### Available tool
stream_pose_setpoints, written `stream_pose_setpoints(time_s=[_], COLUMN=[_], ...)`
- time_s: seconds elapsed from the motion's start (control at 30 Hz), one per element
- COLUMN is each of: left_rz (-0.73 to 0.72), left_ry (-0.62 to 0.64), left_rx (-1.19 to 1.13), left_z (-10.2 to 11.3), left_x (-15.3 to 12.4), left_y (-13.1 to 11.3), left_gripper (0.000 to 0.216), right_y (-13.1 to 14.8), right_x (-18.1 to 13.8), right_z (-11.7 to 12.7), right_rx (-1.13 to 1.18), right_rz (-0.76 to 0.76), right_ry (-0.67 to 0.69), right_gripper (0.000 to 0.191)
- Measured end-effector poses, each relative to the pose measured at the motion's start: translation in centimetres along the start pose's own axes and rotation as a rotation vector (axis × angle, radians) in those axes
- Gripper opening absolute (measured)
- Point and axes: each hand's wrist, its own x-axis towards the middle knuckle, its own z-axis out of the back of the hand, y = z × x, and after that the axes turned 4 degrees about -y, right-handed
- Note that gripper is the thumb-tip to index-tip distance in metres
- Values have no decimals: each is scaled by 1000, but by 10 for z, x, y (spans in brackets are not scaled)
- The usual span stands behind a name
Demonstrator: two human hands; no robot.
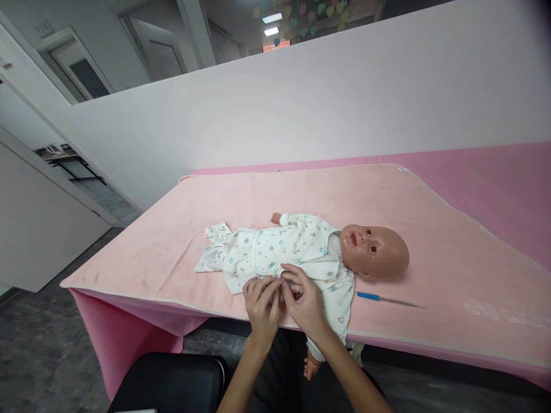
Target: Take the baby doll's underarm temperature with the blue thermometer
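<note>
I find the left hand [262,301] and right hand [305,301] meeting, fingers curled nearly together, at the near side of the shirt [310,246]; whether they grip cloth I cannot tell. I judge light fingertip pinches best, fabric kept slack. Beyond, the doll [383,250] lies on its back on the towel [241,195].

At the near side of the bald, white-clothed plastic doll [299,238], our bare fingertips [276,283] hide what they touch.
</note>
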Motion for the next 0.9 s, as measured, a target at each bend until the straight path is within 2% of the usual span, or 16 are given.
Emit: stream_pose_setpoints(time_s=[0.3,0.47,0.6,0.7,0.73,0.77,0.8,0.87,0.9], left_rz=[-4,29,164,227,215,176,114,1,-48], left_ry=[18,16,-117,-216,-195,-114,40,391,521], left_rx=[38,70,82,79,48,-10,-72,-146,-146], left_z=[-1,2,15,19,18,14,9,-4,-12], left_x=[1,1,18,46,56,65,73,84,88], left_y=[-4,0,23,30,28,23,17,2,-4], left_gripper=[18,20,19,21,20,18,17,21,23], right_y=[4,13,17,9,4,-1,-8,-21,-28], right_x=[3,-1,-23,-42,-46,-49,-51,-52,-52], right_z=[1,4,31,75,94,113,133,169,185], right_rx=[-23,-37,-108,-443,-631,-832,-996,-1232,-1327], right_rz=[-1,-53,-40,56,93,143,196,279,290], right_ry=[-4,-23,-117,-346,-434,-519,-545,-515,-483], right_gripper=[29,27,28,24,23,23,25,30,31])
